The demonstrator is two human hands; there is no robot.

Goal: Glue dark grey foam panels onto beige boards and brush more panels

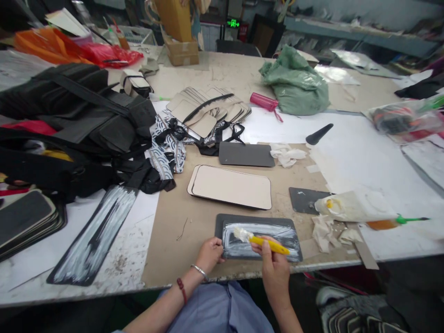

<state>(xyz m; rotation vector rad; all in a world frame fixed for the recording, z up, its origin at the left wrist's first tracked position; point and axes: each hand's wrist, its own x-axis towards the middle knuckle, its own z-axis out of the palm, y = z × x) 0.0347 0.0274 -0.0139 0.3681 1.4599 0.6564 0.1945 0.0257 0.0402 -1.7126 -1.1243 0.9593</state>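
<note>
A yellow-handled brush (268, 244) is in my right hand (274, 263), its fingers wrapped round the handle. The white-coated bristles rest on a dark rectangular panel (294, 231) streaked with wet white glue or paste. At that panel's lower left edge, my left hand (210, 253) has its fingers closed and pinches the border. Another dark panel shows from under the coated one at the left. Beyond them lie beige rounded panels (231, 186), stacked slightly askew, and a plain dark panel (247, 154). A long dark strip (97, 236), also smeared white, lies at the left.
Black bags (100, 106) and patterned fabric (166, 143) crowd the left, above stacked dark panels (27, 222). Several beige pieces (194, 106) lie behind. At right are a whitish glue container (357, 206), crumpled tissue (324, 233) and a green bag (296, 83). The table edge (329, 263) runs close.
</note>
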